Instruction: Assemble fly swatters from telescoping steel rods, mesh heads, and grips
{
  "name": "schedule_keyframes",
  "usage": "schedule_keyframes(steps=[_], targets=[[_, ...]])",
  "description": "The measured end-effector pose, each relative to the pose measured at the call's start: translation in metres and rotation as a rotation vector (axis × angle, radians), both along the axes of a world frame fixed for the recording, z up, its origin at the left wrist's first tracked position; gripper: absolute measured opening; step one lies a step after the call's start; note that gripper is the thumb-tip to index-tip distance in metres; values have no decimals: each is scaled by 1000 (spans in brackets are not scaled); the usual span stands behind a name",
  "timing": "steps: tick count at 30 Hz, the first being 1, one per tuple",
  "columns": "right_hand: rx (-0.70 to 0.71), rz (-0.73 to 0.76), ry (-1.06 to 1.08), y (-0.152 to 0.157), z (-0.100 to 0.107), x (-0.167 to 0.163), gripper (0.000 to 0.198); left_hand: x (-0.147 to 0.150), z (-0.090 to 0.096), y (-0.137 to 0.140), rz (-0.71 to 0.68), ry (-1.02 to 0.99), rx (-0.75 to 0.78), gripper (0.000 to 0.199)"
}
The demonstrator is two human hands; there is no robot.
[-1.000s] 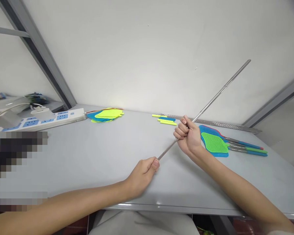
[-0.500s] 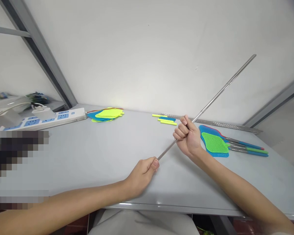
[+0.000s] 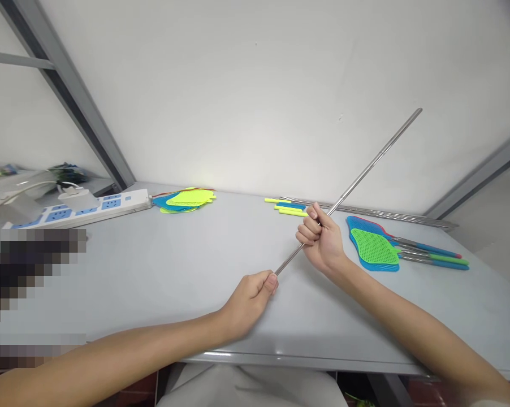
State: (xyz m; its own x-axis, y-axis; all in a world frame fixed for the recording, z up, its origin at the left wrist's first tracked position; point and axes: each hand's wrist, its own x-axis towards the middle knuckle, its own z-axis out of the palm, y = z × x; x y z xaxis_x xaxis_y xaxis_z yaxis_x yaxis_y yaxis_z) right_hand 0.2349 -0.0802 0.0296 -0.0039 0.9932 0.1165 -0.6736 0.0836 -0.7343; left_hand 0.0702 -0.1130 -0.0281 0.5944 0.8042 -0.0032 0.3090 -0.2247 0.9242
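Observation:
A telescopic metal rod (image 3: 365, 171) slants up to the right in front of me, thin at its lower end and thicker toward its far tip, with a joint line partway up. My left hand (image 3: 253, 299) is closed round its thin lower end, thumb on top. Higher up, my right hand (image 3: 322, 234) is wrapped round the rod, palm side partly facing me. Both hands are raised over the grey table (image 3: 174, 271). To the right of my right hand lies a stack of fly swatters (image 3: 374, 247) with mesh heads in green and blue and metal shafts.
Against the wall lie several loose metal rods (image 3: 386, 215). Beside them are yellow and blue grip tubes (image 3: 289, 211). Loose yellow and blue swatter heads (image 3: 191, 198) are piled back left, next to a white power strip (image 3: 106, 208). A blurred-out dark patch covers the left side.
The rod's far tip has come down and to the left, and the rod looks somewhat shorter. My right hand has shifted slightly left; my left hand has hardly moved.

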Motion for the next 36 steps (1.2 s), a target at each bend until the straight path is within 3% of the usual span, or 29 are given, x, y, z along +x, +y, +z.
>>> schedule_keyframes(steps=[9,21,36], targets=[[28,35,48,0,5,2,23,0,2,8,13,3,56,38],[-13,262,-11,-6,19,4,25,0,3,5,-34,-7,14,39],[-19,291,2,0,5,1,25,-2,3,3,-62,-7,-36,41]])
